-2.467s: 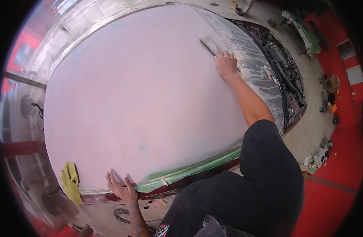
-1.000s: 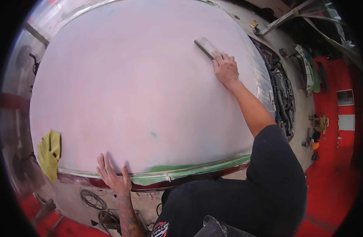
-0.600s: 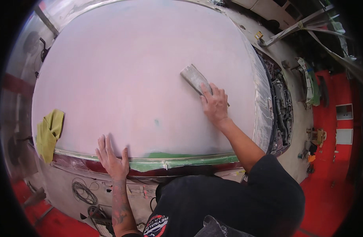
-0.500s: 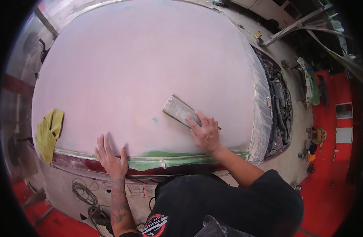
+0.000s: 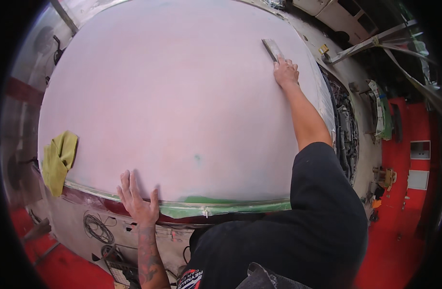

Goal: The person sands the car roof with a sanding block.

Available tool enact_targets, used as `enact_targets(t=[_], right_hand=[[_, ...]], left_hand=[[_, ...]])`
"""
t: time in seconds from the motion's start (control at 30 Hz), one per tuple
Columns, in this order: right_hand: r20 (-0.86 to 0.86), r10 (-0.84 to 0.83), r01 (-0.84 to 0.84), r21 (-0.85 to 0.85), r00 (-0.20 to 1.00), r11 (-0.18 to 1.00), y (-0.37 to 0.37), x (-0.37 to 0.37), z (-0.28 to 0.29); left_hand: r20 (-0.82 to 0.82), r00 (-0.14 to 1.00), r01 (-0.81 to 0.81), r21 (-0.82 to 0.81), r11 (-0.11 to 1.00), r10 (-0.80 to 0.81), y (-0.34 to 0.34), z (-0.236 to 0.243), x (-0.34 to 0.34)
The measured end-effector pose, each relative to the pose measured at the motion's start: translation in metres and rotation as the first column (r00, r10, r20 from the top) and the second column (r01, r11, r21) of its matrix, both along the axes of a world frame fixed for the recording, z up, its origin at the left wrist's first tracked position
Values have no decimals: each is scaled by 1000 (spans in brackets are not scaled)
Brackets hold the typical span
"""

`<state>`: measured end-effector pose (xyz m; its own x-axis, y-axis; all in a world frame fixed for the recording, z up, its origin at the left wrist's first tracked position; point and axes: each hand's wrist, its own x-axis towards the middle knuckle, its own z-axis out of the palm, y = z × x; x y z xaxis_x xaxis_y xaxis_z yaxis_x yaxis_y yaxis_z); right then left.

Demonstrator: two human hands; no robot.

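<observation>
A wide, pale pinkish-white car roof (image 5: pixel 172 106) spreads out before me, with a small greenish spot low on it. Toward its far right part, my right hand (image 5: pixel 286 73) grips a grey sanding block (image 5: pixel 273 49), the arm stretched long across the surface. The block's underside is hidden against the roof. My left hand (image 5: pixel 138 201) lies flat with fingers spread on the near edge, holding nothing. Beside it runs green masking (image 5: pixel 230 208) along that edge. A yellow-green cloth (image 5: pixel 60 161) drapes over the roof's near left corner.
An exposed engine bay (image 5: pixel 346 125) lies right of the roof, past clear plastic sheeting. A coiled cable (image 5: pixel 98 229) and a crate (image 5: pixel 122 269) are on the floor at the lower left. Metal framing (image 5: pixel 370 41) stands at the upper right, near a white vehicle (image 5: pixel 346 19).
My right hand has carried the sanding block away from me and to the right, toward the roof's far side. The left hand stays on the near edge; the view has shifted slightly.
</observation>
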<state>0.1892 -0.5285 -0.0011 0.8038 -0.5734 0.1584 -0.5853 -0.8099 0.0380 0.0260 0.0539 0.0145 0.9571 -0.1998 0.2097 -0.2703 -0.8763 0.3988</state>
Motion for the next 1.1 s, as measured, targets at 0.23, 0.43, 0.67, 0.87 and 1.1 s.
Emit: enact_targets(t=[0.23, 0.43, 0.67, 0.87, 1.1], right_hand=[[208, 362, -388, 98, 909, 917, 158, -177, 11], [212, 579, -613, 163, 787, 773, 211, -288, 27], [209, 328, -342, 35, 921, 939, 42, -127, 7], [118, -7, -6, 111, 993, 994, -20, -71, -19], [264, 305, -353, 160, 915, 922, 119, -274, 2]], left_hand=[[17, 1000, 6, 35, 999, -6, 3, -2, 4], [9, 1000, -16, 93, 996, 15, 1, -3, 6], [5, 1000, 6, 53, 999, -6, 4, 4, 0], [3, 1000, 14, 57, 998, -14, 6, -4, -2], [-9, 1000, 3, 38, 999, -2, 0, -1, 7]])
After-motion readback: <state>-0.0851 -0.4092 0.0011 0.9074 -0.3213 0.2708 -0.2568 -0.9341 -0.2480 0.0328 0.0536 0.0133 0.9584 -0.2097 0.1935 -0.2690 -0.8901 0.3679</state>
